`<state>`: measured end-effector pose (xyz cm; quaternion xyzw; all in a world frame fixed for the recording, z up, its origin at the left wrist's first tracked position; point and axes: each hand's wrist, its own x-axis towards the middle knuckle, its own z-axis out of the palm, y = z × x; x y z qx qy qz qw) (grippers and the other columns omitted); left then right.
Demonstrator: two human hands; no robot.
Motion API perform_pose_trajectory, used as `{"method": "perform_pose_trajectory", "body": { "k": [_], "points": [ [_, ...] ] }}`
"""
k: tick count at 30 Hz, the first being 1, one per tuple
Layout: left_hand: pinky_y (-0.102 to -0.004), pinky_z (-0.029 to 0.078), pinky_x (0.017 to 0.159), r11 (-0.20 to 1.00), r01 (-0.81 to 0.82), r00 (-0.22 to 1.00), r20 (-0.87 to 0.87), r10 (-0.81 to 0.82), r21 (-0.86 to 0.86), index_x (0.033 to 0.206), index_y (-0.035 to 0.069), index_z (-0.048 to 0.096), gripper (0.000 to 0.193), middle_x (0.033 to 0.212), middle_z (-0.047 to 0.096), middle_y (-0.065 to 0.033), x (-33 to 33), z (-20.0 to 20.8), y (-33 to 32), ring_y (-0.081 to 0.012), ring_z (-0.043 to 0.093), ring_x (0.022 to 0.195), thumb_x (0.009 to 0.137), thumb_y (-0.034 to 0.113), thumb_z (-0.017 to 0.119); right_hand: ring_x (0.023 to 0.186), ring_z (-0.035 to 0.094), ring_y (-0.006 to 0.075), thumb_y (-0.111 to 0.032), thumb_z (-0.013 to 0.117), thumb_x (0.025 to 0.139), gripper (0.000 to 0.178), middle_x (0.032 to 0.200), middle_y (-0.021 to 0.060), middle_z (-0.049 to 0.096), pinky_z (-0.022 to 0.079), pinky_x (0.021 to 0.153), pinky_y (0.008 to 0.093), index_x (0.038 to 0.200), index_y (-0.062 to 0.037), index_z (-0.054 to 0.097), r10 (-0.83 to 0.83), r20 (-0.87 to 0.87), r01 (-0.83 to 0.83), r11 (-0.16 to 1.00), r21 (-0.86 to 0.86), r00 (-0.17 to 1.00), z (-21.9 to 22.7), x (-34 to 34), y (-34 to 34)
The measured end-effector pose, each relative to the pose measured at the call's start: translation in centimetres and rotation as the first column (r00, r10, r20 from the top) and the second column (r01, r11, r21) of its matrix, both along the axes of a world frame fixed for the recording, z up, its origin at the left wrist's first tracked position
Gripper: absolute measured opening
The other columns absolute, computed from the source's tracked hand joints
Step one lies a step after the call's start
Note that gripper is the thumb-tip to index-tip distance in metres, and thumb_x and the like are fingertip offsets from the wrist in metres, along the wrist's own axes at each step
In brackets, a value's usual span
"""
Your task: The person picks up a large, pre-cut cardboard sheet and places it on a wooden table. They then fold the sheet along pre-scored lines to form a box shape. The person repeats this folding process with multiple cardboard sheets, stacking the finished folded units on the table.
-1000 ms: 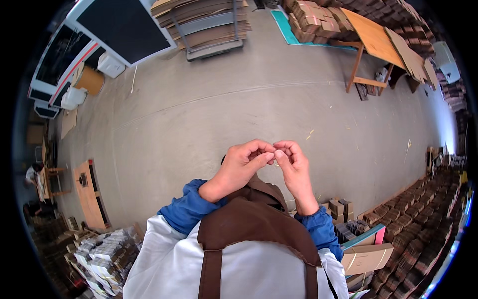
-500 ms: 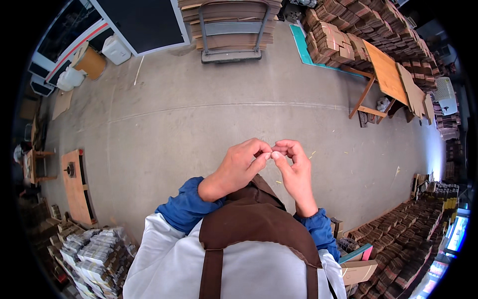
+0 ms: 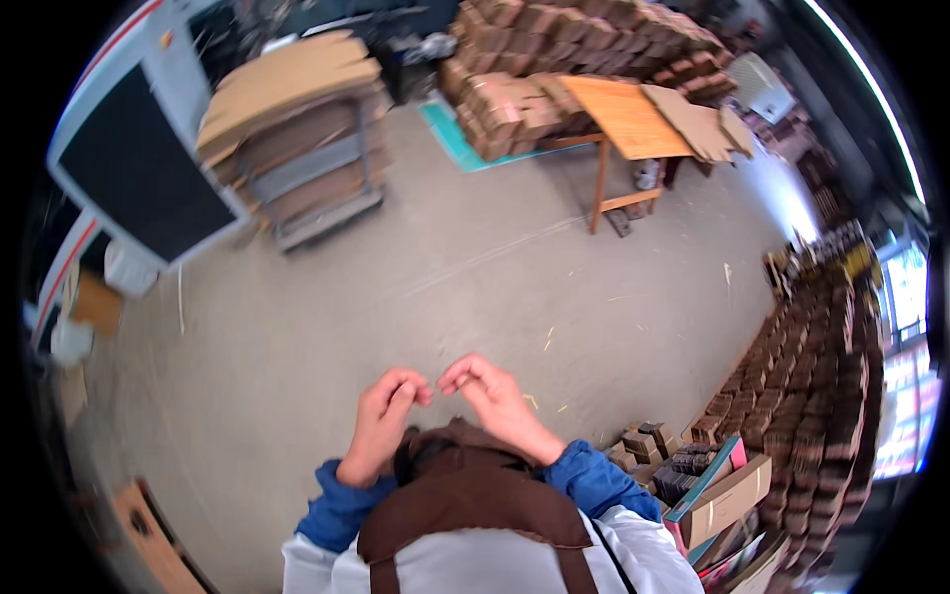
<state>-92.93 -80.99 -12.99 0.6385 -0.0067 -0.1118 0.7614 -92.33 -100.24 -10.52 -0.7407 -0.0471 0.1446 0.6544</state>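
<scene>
Both bare hands are held up in front of my brown apron (image 3: 465,500), over the grey floor (image 3: 327,327). My left hand (image 3: 386,408) has its fingers curled in against the thumb, as in a pinch. A small gap separates it from my right hand (image 3: 497,401), whose fingers also bend in toward the thumb. Anything between the fingertips of either hand is too small or blurred to make out. Blue cuffs cover both wrists.
A loaded cardboard trolley (image 3: 312,168) stands far left, near a dark-panelled door (image 3: 139,158). A wooden table (image 3: 628,119) is ahead right, before stacked cardboard (image 3: 515,109). More stacks (image 3: 792,396) line the right side, beside an open carton (image 3: 727,500).
My view has swung right, so trolley and table appear further left. My hands, which met at the fingertips, are now slightly apart and lower in the picture.
</scene>
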Motion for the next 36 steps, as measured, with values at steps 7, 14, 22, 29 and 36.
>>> {"method": "perform_pose_trajectory", "body": {
  "k": [7, 14, 22, 29, 36],
  "points": [
    [-0.0257, 0.050, 0.072, 0.993, 0.121, 0.993, 0.005, -0.121, 0.007, 0.092, 0.002, 0.060, 0.011, 0.082, 0.065, -0.0045, 4.3, -1.4, -11.1, -0.0103, 0.061, 0.075, 0.097, 0.011, 0.059, 0.091, 0.065, 0.0180, -0.017, 0.042, 0.104, 0.024, 0.095, 0.0096, 0.067, 0.050, 0.085, 0.0336, 0.103, 0.0002, 0.058, -0.035, 0.013, 0.035, 0.997, -0.073, 0.999, -1.9, 0.9, -15.5],
    [-0.0256, 0.050, 0.071, 0.979, 0.173, 0.973, -0.135, -0.187, -0.105, 0.091, 0.002, 0.061, 0.010, 0.078, 0.063, -0.0033, 9.5, -2.1, -30.5, -0.0104, 0.060, 0.072, 0.094, 0.011, 0.063, 0.088, 0.066, 0.0169, -0.016, 0.043, 0.103, 0.022, 0.095, 0.0095, 0.068, 0.051, 0.082, 0.0316, 0.101, 0.0000, 0.058, -0.060, -0.108, 0.060, 0.998, -0.007, 0.992, -5.0, 2.0, -34.4],
    [-0.0264, 0.047, 0.068, 0.912, 0.389, 0.909, -0.107, -0.404, -0.132, 0.085, 0.004, 0.056, 0.022, 0.073, 0.058, -0.0024, 17.1, -3.1, -52.6, -0.0106, 0.053, 0.069, 0.102, 0.018, 0.051, 0.089, 0.066, 0.0159, -0.012, 0.045, 0.099, 0.016, 0.100, 0.0090, 0.068, 0.051, 0.082, 0.0315, 0.103, -0.0014, 0.057, -0.230, -0.041, 0.230, 0.973, 0.001, 0.972, -3.7, 7.0, -53.7],
    [-0.0266, 0.044, 0.063, 0.868, 0.491, 0.844, -0.207, -0.494, -0.071, 0.079, 0.007, 0.053, 0.036, 0.070, 0.056, -0.0037, 27.4, -5.9, -65.4, -0.0113, 0.051, 0.064, 0.104, 0.031, 0.047, 0.090, 0.065, 0.0166, -0.005, 0.041, 0.097, 0.018, 0.098, 0.0105, 0.069, 0.050, 0.085, 0.0313, 0.099, 0.0002, 0.058, -0.401, -0.038, 0.402, 0.906, 0.130, 0.915, -5.1, 14.7, -68.8],
    [-0.0271, 0.044, 0.057, 0.628, 0.770, 0.631, -0.282, -0.723, 0.111, 0.075, 0.004, 0.055, 0.039, 0.066, 0.057, -0.0015, 39.2, -9.1, -88.6, -0.0103, 0.051, 0.060, 0.103, 0.032, 0.050, 0.078, 0.069, 0.0242, -0.020, 0.041, 0.098, 0.031, 0.082, 0.0155, 0.072, 0.052, 0.076, 0.0346, 0.087, 0.0027, 0.060, -0.743, -0.198, 0.668, 0.665, -0.334, 0.640, -18.9, 10.0, -91.8]
  ]
}}
